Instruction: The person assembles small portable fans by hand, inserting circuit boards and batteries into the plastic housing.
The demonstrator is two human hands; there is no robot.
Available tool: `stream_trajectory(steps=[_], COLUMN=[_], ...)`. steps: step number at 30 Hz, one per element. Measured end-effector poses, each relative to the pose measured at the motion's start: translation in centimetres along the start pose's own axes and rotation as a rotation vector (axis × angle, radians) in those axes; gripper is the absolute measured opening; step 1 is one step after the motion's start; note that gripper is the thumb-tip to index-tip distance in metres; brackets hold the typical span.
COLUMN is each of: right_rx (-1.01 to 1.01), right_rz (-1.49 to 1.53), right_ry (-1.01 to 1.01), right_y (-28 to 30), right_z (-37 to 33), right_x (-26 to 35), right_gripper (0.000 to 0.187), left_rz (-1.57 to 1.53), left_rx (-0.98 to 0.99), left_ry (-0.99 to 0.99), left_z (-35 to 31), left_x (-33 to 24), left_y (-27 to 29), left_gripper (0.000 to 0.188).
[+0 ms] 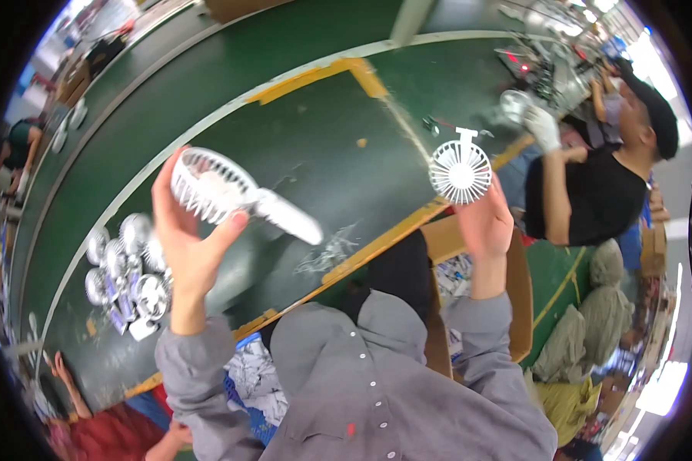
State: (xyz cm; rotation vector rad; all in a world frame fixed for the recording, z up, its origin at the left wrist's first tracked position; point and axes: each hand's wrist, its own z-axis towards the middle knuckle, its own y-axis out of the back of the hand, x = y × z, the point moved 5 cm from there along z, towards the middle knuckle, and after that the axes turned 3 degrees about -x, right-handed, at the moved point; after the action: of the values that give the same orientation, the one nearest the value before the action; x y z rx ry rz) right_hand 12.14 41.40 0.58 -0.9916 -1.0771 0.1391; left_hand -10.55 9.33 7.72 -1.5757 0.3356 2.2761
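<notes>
My left hand grips a white handheld fan by its round slatted cage, thumb at the base of the cage. The fan's slim handle points right, tilted down toward the table edge. On the right, my right hand has its fingers on the rim of a white round fan head with radial slats. A short white stub sticks out of its far side, and thin dark and red wires show beside it. Part of my right fingers is hidden behind the fan head.
Several white fans lie piled on the green table at left. Tangled pale threads lie near its yellow-taped edge. A cardboard box stands by my right forearm. At right sits a co-worker with a gloved hand by another fan part.
</notes>
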Motion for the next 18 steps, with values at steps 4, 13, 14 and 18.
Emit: stream_trajectory(steps=[4,13,14,18], right_rx=[-0.044,-0.042,0.018,0.742], right_rz=[-1.241,-2.024,-1.707,-0.788], right_ry=[0.261,0.523,0.375,-0.325], right_y=[4.3,3.5,0.3,-13.1], right_z=[3.7,11.5,10.0,-1.4], right_x=[-2.3,-4.3,-4.8,-7.0], right_gripper=[0.030,0.054,0.057,0.079], left_rz=[-0.297,-0.417,-0.389,0.072], left_rx=[-0.053,-0.039,-0.016,0.149], left_ry=[0.041,0.020,-0.004,-0.468], left_z=[-0.3,-2.6,-3.0,-5.4], left_x=[2.0,0.5,-0.1,-3.4], left_y=[0.2,-0.8,-1.2,-4.0], left_gripper=[0.082,0.107,0.107,0.093])
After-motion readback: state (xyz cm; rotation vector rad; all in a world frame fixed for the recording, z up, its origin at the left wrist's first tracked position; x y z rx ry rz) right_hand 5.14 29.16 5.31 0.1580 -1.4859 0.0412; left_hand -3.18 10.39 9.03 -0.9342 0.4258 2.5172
